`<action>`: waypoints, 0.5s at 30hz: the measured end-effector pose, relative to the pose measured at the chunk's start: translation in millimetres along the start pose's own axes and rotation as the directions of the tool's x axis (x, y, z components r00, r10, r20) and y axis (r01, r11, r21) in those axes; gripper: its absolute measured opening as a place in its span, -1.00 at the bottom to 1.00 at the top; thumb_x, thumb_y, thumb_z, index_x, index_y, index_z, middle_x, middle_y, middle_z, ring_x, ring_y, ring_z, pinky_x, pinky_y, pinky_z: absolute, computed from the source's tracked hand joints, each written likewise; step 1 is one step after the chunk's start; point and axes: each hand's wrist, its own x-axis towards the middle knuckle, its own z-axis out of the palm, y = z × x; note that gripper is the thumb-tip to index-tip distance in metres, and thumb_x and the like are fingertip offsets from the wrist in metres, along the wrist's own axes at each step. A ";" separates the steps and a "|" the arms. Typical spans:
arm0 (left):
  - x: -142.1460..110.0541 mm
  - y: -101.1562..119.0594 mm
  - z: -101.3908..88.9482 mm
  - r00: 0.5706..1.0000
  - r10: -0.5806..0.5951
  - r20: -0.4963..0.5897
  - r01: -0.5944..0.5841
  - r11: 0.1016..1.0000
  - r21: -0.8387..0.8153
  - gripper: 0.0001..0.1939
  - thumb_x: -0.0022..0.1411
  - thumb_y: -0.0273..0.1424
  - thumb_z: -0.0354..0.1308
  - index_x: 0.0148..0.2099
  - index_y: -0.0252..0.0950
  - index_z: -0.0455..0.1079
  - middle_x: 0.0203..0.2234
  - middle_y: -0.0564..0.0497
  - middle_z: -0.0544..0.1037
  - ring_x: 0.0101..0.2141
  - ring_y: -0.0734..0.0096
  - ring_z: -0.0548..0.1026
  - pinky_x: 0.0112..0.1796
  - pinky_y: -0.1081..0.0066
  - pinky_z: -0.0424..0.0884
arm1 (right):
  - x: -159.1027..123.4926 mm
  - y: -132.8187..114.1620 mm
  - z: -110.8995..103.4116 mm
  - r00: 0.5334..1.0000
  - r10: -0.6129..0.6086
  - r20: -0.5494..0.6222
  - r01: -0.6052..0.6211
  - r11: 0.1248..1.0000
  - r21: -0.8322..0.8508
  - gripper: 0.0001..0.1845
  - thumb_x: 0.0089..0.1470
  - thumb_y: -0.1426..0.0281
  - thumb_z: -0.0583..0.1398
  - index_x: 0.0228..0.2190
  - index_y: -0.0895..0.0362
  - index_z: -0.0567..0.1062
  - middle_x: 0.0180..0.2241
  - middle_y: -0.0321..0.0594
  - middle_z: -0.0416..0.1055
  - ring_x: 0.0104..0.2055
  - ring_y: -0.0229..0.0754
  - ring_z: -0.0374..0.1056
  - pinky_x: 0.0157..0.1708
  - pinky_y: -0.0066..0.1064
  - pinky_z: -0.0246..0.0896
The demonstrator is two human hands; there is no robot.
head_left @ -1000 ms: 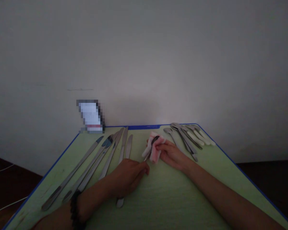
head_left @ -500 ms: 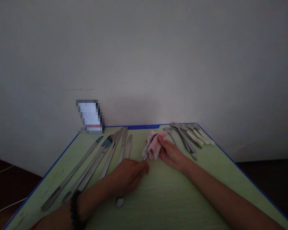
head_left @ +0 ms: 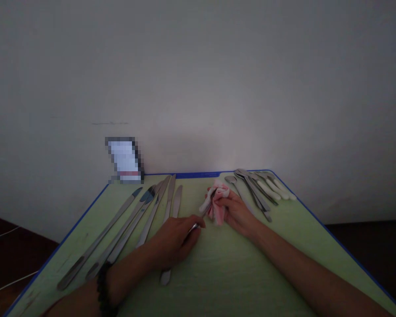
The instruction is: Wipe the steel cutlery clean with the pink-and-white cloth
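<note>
My left hand (head_left: 178, 240), with a dark beaded bracelet at the wrist, is closed around the handle of a piece of metal cutlery (head_left: 195, 227). The far part of this piece runs into a pink and white cloth (head_left: 220, 212), so I cannot tell whether it is a spoon, fork or knife. My right hand (head_left: 236, 210) pinches the cloth around it, above the table. Several long table knives (head_left: 119, 241) lie to the left, some partly under my left forearm and hand. Beyond my right hand lie several metal spoons (head_left: 251, 187).
The green table (head_left: 218, 281) has a blue rim and stands against a grey wall (head_left: 198, 88). A blurred-out phone-like screen (head_left: 123, 158) leans at the back left. White-handled cutlery (head_left: 272, 188) lies at the back right. Cables (head_left: 13, 284) run at the far left.
The cloth has been turned and bunched differently in my right hand, a little lower and to the right. My left hand has shifted slightly left, and more of the metal handle shows.
</note>
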 end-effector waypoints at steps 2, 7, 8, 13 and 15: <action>1.3 -2.2 1.2 0.987 -0.104 -0.121 0.088 0.987 -0.133 -0.80 0.32 -0.37 -0.12 -0.08 -0.26 0.27 -0.52 0.10 0.42 -0.54 0.47 0.36 -0.46 0.49 0.22 | 0.1 0.9 0.1 0.999 -0.018 -0.032 0.018 1.000 -0.003 -0.70 -0.25 0.61 0.24 -0.36 0.15 0.47 -0.41 -0.29 0.49 -0.45 -0.25 0.36 -0.44 -0.40 0.32; 6.9 -9.6 -0.5 0.906 -0.287 -0.312 0.163 0.916 -0.367 -0.66 0.33 -0.28 -0.13 0.05 -0.33 0.23 -0.62 0.17 0.25 -0.59 0.51 0.23 -0.55 0.53 0.14 | 0.1 2.6 1.5 0.994 -0.036 -0.103 0.035 0.999 -0.017 -0.68 -0.24 0.54 0.34 -0.33 0.12 0.49 -0.38 -0.31 0.49 -0.31 -0.26 0.38 -0.21 -0.42 0.29; 7.8 -10.2 -1.5 0.909 -0.289 -0.301 0.165 0.912 -0.375 -0.64 0.33 -0.28 -0.14 0.06 -0.34 0.24 -0.61 0.16 0.26 -0.58 0.50 0.25 -0.53 0.53 0.17 | 0.6 3.0 1.2 0.993 -0.039 -0.113 0.037 0.999 -0.014 -0.70 -0.22 0.51 0.35 -0.33 0.12 0.50 -0.37 -0.31 0.49 -0.29 -0.26 0.38 -0.16 -0.41 0.27; 8.9 -7.2 -4.0 0.976 -0.192 -0.100 0.161 0.952 -0.259 -0.64 0.35 -0.30 -0.17 0.02 -0.33 0.33 -0.59 0.11 0.38 -0.54 0.47 0.34 -0.46 0.50 0.24 | 4.7 3.0 -0.3 0.991 -0.035 -0.132 0.043 0.997 0.058 -0.78 -0.06 0.31 0.30 -0.32 0.12 0.49 -0.33 -0.24 0.51 -0.22 -0.20 0.41 -0.09 -0.34 0.28; 8.2 -5.9 -3.7 0.988 -0.151 -0.025 0.145 0.974 -0.173 -0.66 0.35 -0.31 -0.16 -0.01 -0.31 0.34 -0.58 0.11 0.40 -0.54 0.46 0.36 -0.45 0.50 0.24 | 4.6 1.5 1.1 0.994 -0.020 -0.108 0.027 0.998 0.063 -0.76 -0.02 0.26 0.27 -0.30 0.13 0.49 -0.33 -0.22 0.52 -0.22 -0.18 0.43 -0.11 -0.31 0.31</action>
